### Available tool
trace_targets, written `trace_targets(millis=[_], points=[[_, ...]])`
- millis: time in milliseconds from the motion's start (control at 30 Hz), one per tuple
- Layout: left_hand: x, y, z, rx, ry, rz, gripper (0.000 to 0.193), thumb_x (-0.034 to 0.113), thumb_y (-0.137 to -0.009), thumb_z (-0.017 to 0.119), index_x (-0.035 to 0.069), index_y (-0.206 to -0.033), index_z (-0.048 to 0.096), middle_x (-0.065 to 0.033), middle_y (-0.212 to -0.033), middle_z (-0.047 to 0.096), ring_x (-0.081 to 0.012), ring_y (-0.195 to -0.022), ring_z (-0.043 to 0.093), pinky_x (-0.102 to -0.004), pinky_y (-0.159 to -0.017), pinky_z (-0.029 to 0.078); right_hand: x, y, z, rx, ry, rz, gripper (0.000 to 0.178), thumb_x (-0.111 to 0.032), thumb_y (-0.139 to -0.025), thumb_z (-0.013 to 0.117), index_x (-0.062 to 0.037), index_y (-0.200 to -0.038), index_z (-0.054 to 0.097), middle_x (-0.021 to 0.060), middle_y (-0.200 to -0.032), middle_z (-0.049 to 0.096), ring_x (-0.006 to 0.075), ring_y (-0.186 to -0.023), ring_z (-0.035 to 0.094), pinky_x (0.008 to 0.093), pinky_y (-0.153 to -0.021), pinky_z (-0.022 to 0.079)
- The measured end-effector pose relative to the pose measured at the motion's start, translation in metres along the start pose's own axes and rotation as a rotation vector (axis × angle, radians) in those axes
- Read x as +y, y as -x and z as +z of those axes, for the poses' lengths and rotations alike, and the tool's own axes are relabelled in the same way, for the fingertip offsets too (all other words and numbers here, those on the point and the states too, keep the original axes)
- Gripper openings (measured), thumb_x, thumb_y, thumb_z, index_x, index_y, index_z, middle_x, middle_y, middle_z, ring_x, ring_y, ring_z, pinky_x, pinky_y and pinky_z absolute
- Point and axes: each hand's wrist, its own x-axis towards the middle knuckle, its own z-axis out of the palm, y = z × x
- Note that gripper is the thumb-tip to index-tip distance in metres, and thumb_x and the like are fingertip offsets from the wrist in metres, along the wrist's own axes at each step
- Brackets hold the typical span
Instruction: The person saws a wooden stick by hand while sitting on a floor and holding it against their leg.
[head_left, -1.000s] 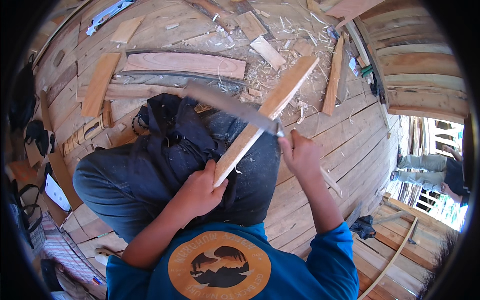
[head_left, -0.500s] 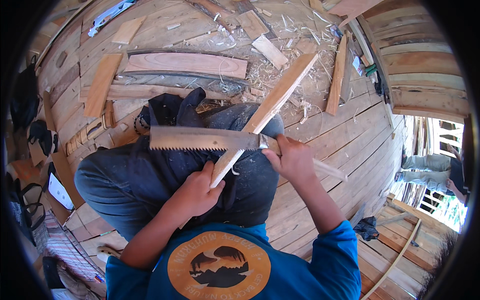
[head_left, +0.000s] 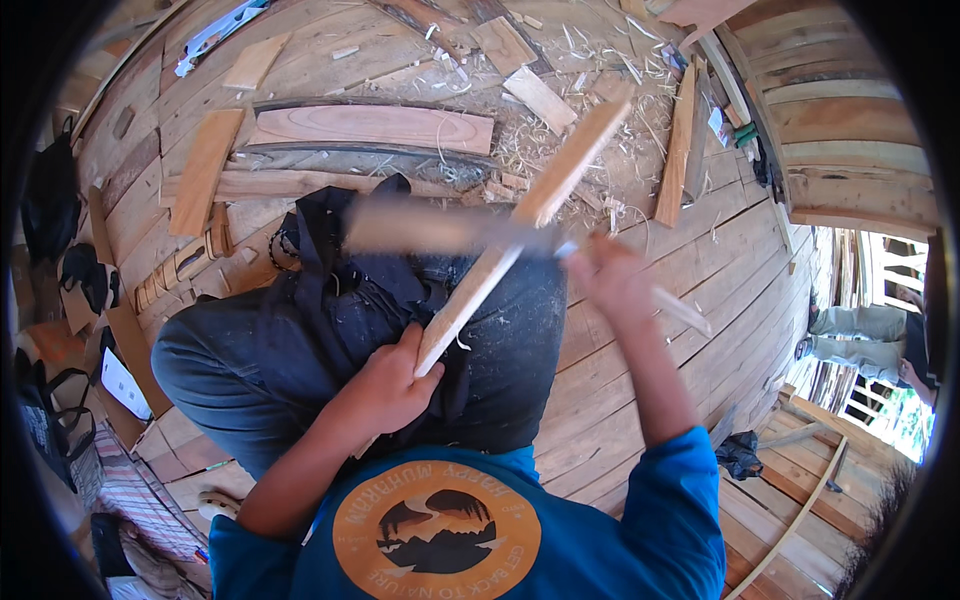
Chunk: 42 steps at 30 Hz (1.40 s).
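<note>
My left hand [head_left: 388, 388] grips the near end of a long narrow wooden strip [head_left: 472, 292]. The strip slants up and away to the right over my thigh, and a thin pale curl hangs from its edge. In my right hand [head_left: 612, 278] is the wooden handle of a saw-toothed machete [head_left: 415, 229]. Its broad blade points left and passes across the strip, blurred by motion; the teeth show only in the earlier frame. The handle's end [head_left: 685, 312] sticks out past my right hand. Dark cloth [head_left: 315, 330] covers part of my lap.
Wood shavings [head_left: 600, 150], offcuts and boards [head_left: 375, 130] lie on the plank floor ahead. Bags [head_left: 60, 410] and a cardboard box [head_left: 130, 360] stand at the left. Another person's legs [head_left: 860, 340] show at the far right, near a plank wall [head_left: 850, 130].
The machete has moved away from me and slightly right along the strip, with my right hand following. My left hand stays on the strip's near end.
</note>
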Motion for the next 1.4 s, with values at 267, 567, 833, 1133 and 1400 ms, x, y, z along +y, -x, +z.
trace_targets(millis=[267,567,833,1133,1400], points=[[0.007,-0.008,0.002,0.0,-0.009,-0.028,0.037,0.016,-0.089,0.057,-0.009,-0.112,0.042,-0.0335,-0.085,0.058,-0.0491,-0.089,0.058,-0.0459,-0.075,0.046,-0.028,0.007,-0.008,-0.064,-0.027,-0.009,0.054,-0.059,-0.085,0.054,-0.007,-0.074,0.052,0.0105,-0.055,0.056,0.0308,-0.049,0.059,0.0418,-0.046,0.047],[0.008,-0.008,0.001,-0.006,0.039,-0.015,0.037,0.015,-0.088,0.058,-0.009,-0.113,0.043,-0.0325,-0.085,0.059,-0.0486,-0.088,0.059,-0.0459,-0.075,0.046,0.014,-0.004,-0.005,-0.018,0.052,0.073,0.052,-0.058,-0.085,0.055,-0.0064,-0.075,0.053,0.0119,-0.06,0.058,0.0296,-0.053,0.061,0.0401,-0.049,0.049],[0.006,-0.002,-0.003,-0.016,0.042,-0.018,0.038,0.014,-0.088,0.058,-0.009,-0.114,0.042,-0.0331,-0.085,0.058,-0.049,-0.089,0.058,-0.0449,-0.075,0.046,0.019,-0.013,0.0,0.03,0.008,0.068,0.053,-0.057,-0.087,0.051,-0.0057,-0.079,0.057,0.014,-0.06,0.059,0.0305,-0.058,0.064,0.0413,-0.05,0.05],[0.007,-0.008,-0.001,-0.028,0.026,-0.051,0.037,0.012,-0.088,0.057,-0.008,-0.116,0.043,-0.0317,-0.086,0.059,-0.0487,-0.091,0.058,-0.0433,-0.076,0.046,-0.005,-0.008,-0.001,0.043,-0.106,-0.088,0.05,-0.057,-0.086,0.054,-0.0073,-0.078,0.057,0.0129,-0.059,0.059,0.0322,-0.053,0.061,0.0409,-0.049,0.049],[0.007,-0.004,-0.005,-0.05,0.045,-0.058,0.043,0.012,-0.088,0.058,-0.009,-0.121,0.042,-0.0313,-0.091,0.059,-0.0455,-0.091,0.06,-0.0412,-0.078,0.046,0.061,-0.032,0.005,0.071,0.038,0.225,0.053,-0.055,-0.091,0.047,-0.0062,-0.073,0.059,0.0143,-0.058,0.059,0.0327,-0.052,0.06,0.042,-0.048,0.049]])
